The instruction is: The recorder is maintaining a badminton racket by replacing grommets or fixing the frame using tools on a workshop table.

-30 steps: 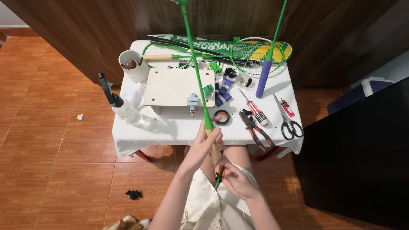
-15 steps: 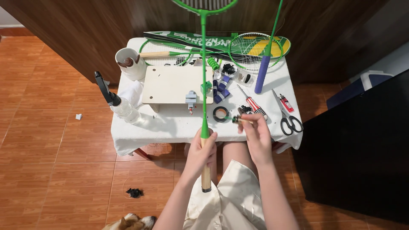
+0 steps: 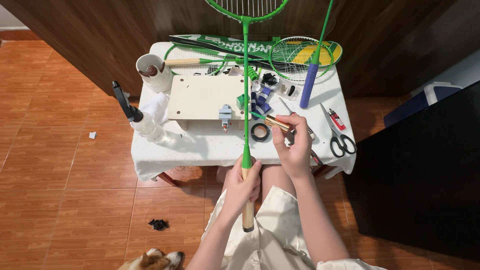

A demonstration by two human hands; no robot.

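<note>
While gripping racket handle (image 3: 247, 200), left hand (image 3: 242, 187) closed.

scissors (image 3: 342, 141) right of tape roll (image 3: 260, 132), on table (image 3: 200, 147)

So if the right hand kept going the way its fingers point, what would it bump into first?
Probably the green racket shaft. The right hand points left over the table, holding a small wooden-handled tool; the black tape roll lies just below that line, though depth is unclear.
</note>
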